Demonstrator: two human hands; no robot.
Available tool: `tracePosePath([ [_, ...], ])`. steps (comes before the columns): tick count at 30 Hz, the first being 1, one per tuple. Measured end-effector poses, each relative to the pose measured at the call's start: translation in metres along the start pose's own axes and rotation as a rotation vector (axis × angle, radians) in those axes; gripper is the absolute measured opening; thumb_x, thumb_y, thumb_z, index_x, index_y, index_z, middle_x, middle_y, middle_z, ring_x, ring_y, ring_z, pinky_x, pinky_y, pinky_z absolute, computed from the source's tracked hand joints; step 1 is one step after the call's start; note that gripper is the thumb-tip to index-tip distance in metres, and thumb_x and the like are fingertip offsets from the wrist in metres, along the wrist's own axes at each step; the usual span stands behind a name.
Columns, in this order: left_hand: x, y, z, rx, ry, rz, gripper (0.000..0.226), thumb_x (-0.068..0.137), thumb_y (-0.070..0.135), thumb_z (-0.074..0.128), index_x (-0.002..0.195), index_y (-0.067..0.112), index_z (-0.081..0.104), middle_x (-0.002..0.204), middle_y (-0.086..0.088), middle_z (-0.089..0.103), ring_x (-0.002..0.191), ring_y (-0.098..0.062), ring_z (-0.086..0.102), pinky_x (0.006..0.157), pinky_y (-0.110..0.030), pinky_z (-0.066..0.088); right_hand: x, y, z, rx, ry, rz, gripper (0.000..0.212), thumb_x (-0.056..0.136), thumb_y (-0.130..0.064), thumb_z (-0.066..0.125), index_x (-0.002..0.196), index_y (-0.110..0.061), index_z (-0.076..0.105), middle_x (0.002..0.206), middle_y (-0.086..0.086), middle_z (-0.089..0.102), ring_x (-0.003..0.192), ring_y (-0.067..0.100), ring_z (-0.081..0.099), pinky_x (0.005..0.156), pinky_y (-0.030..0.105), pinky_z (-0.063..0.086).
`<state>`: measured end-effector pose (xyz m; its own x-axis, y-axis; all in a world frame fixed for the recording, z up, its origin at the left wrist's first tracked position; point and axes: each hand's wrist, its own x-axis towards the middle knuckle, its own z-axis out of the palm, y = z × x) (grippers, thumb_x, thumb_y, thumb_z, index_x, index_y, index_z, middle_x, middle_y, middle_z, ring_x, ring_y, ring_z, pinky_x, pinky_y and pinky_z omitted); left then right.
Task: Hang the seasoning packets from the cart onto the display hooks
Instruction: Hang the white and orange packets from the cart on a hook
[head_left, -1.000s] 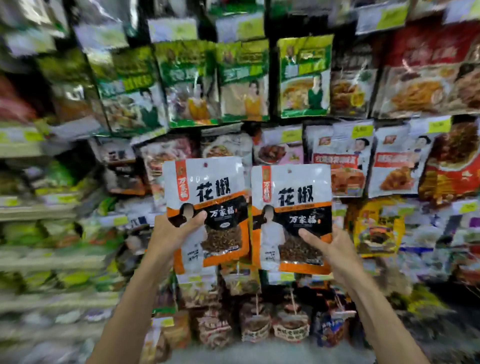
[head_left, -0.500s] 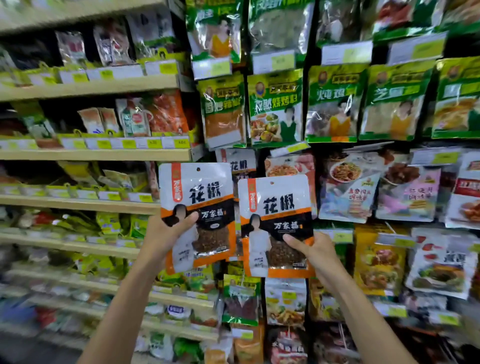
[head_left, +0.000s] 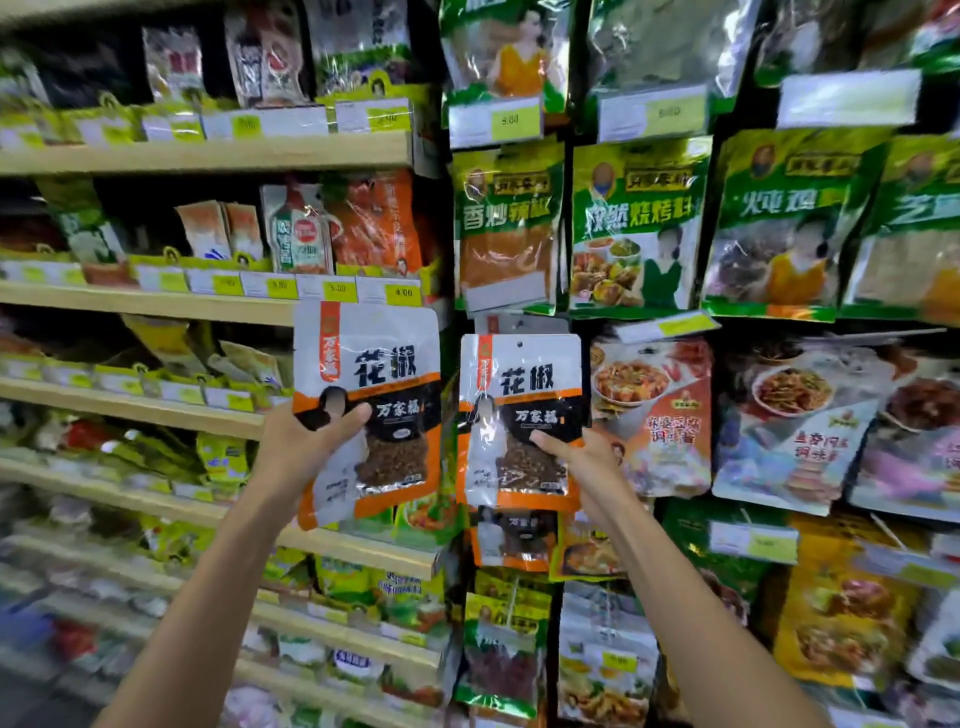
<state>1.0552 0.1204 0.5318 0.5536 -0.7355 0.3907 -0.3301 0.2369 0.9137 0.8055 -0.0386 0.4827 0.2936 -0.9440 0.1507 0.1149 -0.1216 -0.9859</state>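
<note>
Hanging goes best one packet at a time, so treat the right-hand one as the step in hand. The hook display (head_left: 810, 332) fills the right half of the scene, its columns crowded with pouches, and wooden shelves (head_left: 208, 153) run along the left. The cart is not in view.

You hold two matching packets up side by side. The left packet (head_left: 366, 410) sits in front of the shelf edges, tilted slightly. The right packet (head_left: 522, 415) is upright before the leftmost display column, directly below a green pouch (head_left: 506, 228). A packet of the same kind (head_left: 511, 540) hangs just below it, and another white top edge shows behind it, so this column is probably the target.

Your left hand (head_left: 306, 441) grips its packet from the left edge, thumb laid across the front. Your right hand (head_left: 582, 462) pinches its packet at the lower right, thumb on the front face.

Each packet is a flat pouch: white top with an orange tab, black characters, an orange and black band, and a clear window showing dark seasoning.

The hang hole (head_left: 519, 344) is small and sits centred near the top edge. The hook itself cannot be made out. Locate its tip first, bring the hole level with it, keep the top edge flat, then push the packet away from you along the hook. Park the left packet clear of the column meanwhile.
</note>
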Motion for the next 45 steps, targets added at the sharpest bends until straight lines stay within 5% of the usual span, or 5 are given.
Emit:
tracePosePath([
  [6, 0.028, -0.01, 0.007, 0.003, 0.019, 0.007, 0.047, 0.081, 0.023, 0.074, 0.06, 0.017, 0.033, 0.047, 0.009, 0.03, 0.043, -0.009, 0.036, 0.052, -0.032, 0.029, 0.043, 0.008, 0.008, 0.049, -0.032, -0.013, 0.055, 0.079, -0.028, 0.078, 0.127, -0.021, 0.053, 0.119, -0.012, 0.057, 0.112, 0.011, 0.049, 0.096, 0.031, 0.038],
  [13, 0.054, -0.027, 0.012, -0.059, -0.079, 0.056, 0.027, 0.079, 0.02, 0.074, 0.103, 0.02, 0.061, 0.073, 0.021, 0.062, 0.069, 0.01, 0.062, 0.053, -0.009, 0.046, 0.053, 0.019, 0.013, 0.049, 0.018, -0.044, 0.038, 0.08, -0.024, 0.077, 0.109, -0.037, 0.055, 0.086, -0.036, 0.057, 0.079, -0.016, 0.054, 0.066, 0.006, 0.039],
  [21, 0.073, -0.034, 0.009, -0.113, -0.138, 0.034, 0.027, 0.075, 0.026, 0.078, 0.097, 0.032, 0.064, 0.09, 0.019, 0.068, 0.083, 0.005, 0.064, 0.068, -0.02, 0.047, 0.068, 0.016, 0.02, -0.019, 0.145, -0.034, 0.096, 0.079, -0.029, 0.077, 0.152, -0.014, 0.017, 0.158, 0.003, 0.021, 0.144, 0.024, 0.022, 0.113, 0.041, 0.024],
  [40, 0.073, -0.06, 0.038, -0.207, -0.401, 0.014, 0.039, 0.068, 0.033, 0.078, 0.071, 0.003, 0.053, 0.051, 0.008, 0.048, 0.053, -0.009, 0.056, 0.055, -0.024, 0.049, 0.017, 0.021, 0.039, -0.277, 0.376, -0.269, 0.04, 0.092, -0.041, 0.056, 0.124, -0.019, 0.052, 0.118, -0.008, 0.057, 0.115, 0.012, 0.055, 0.09, 0.015, 0.045],
  [45, 0.063, -0.051, 0.077, -0.268, -0.508, -0.069, 0.042, 0.067, 0.035, 0.081, 0.103, 0.025, 0.061, 0.098, 0.008, 0.069, 0.091, -0.006, 0.064, 0.079, -0.025, 0.049, 0.0, 0.004, 0.058, -0.003, 0.056, -0.164, 0.051, 0.074, -0.053, 0.069, 0.115, -0.022, 0.067, 0.115, -0.004, 0.07, 0.112, 0.011, 0.063, 0.096, 0.036, 0.049],
])
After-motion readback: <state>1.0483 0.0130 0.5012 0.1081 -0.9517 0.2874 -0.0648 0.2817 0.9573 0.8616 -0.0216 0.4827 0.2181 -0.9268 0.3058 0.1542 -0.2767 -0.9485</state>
